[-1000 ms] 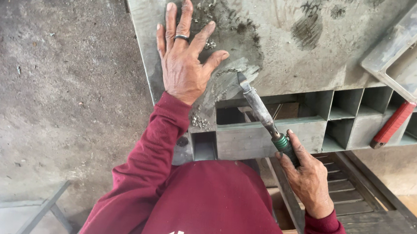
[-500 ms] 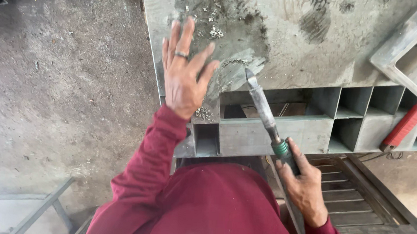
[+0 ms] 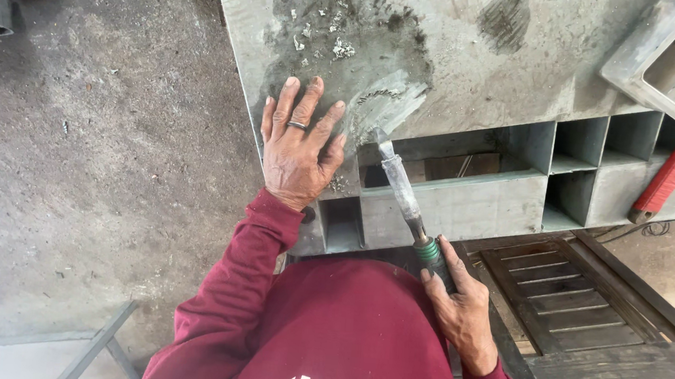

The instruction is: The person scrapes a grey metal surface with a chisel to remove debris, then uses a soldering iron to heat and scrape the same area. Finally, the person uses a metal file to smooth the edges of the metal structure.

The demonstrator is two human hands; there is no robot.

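Lying under both hands was one big grey metal frame [image 3: 473,56] with a flat top and a row of square box holes along its near edge. Most holes looked bare; one, between the hands, held something brown that I could not make out. One dark wooden shutter [image 3: 575,301] sat on the floor beside the right hand. One grey tray [image 3: 639,72] and one red handle [image 3: 669,175] lay far off past the right hand. The right hand [image 3: 462,311] gripped one scraper [image 3: 401,190], its blade on the frame's top. The left hand [image 3: 299,149] lay flat and spread, holding nothing. Small grey crumbs [image 3: 339,49] sat just past its fingers.
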